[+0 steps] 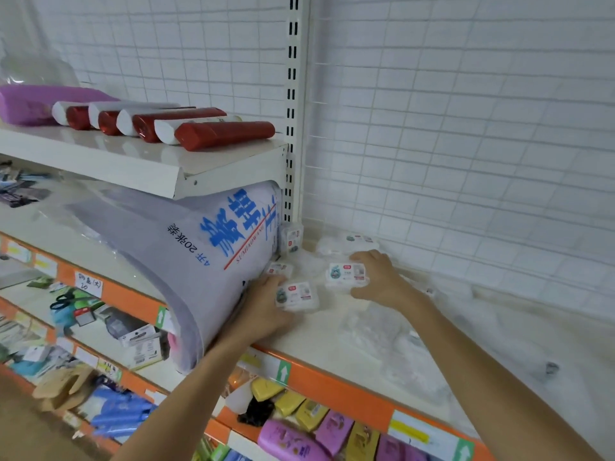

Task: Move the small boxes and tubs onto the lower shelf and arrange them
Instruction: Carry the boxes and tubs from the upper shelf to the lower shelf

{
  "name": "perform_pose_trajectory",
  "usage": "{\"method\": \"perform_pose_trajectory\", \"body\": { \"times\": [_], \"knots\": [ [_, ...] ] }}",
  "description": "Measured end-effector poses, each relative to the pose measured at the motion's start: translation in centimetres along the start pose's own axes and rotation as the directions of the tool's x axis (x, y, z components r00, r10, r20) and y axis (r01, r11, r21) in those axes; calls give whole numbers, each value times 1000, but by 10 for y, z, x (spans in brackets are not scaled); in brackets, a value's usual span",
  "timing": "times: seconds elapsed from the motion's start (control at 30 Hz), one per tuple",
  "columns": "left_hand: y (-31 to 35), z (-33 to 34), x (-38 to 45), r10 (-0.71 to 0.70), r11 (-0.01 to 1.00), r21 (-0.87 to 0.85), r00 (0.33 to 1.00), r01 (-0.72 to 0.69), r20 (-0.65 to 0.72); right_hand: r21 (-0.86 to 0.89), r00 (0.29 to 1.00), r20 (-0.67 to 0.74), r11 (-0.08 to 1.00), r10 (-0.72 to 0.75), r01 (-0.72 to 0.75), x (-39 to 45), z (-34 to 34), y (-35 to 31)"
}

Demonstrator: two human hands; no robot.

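My left hand (266, 306) grips a small white plastic-wrapped box with a teal and red label (296, 296) at the centre of the frame, fingers curled round its left side, the box resting on the cream shelf with the orange front edge (339, 331). Just right of it, my right hand (379, 277) holds a second small white box with the same label (347, 276), fingers wrapped behind its top and right edge, thumb under its lower edge. The two boxes sit near each other but apart.

Behind them, toward the white wire-grid back wall (466, 128), lie more of these small packs: one flat above my right hand (357, 241), one upright in the corner by the slotted post (293, 239), and one just above my left hand (279, 268). A large pale lilac roll printed with blue characters (206, 261) leans at centre left, touching my left wrist. Crumpled clear plastic wrap (382, 327) lies on the shelf between my forearms.
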State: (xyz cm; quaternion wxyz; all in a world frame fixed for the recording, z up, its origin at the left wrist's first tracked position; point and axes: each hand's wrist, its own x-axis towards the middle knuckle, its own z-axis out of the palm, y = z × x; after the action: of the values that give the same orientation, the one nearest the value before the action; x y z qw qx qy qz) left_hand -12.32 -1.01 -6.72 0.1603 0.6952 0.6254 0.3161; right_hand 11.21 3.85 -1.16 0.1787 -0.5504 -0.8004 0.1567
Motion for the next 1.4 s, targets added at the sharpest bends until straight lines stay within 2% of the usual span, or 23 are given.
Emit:
{"method": "perform_pose_trajectory", "body": {
  "times": [0.1, 0.17, 0.3, 0.47, 0.6, 0.7, 0.83, 0.93, 1.1, 1.23, 1.4],
  "knots": [
    [16, -11, 0, 50, 997, -57, 999, -51, -14, 13, 991, -130, 999, -38, 40, -41, -27, 4],
    [29, -15, -4, 152, 987, -54, 988, -152, -9, 14, 982, -187, 999, -35, 38, -78, -44, 13],
    [71, -9, -22, 354, 928, -118, 935, -353, -11, 81, 950, -304, 996, 70, -47, -163, -72, 43],
    [139, 32, -52, 553, 815, -246, 831, -525, 62, 30, 866, -447, 971, 225, -236, -285, -93, 85],
    [203, 86, -91, 669, 719, -362, 731, -594, 129, 29, 754, -562, 918, 342, -395, -392, -102, 103],
    [247, 126, -125, 749, 632, -436, 649, -641, 131, 83, 680, -599, 877, 424, -474, -466, -104, 110],
    [293, 169, -172, 794, 573, -499, 592, -650, 140, 140, 602, -610, 818, 515, -558, -551, -102, 125],
    [321, 195, -204, 804, 567, -522, 567, -637, 179, 169, 556, -615, 782, 559, -600, -608, -99, 133],
    [363, 232, -248, 839, 516, -576, 511, -634, 189, 201, 505, -601, 729, 619, -654, -684, -94, 144],
    [394, 258, -277, 822, 556, -605, 486, -570, 297, 270, 414, -613, 671, 673, -690, -726, -95, 149],
    [438, 298, -296, 834, 550, -594, 427, -587, 349, 331, 352, -614, 636, 707, -697, -768, -97, 170]
  ]
}}
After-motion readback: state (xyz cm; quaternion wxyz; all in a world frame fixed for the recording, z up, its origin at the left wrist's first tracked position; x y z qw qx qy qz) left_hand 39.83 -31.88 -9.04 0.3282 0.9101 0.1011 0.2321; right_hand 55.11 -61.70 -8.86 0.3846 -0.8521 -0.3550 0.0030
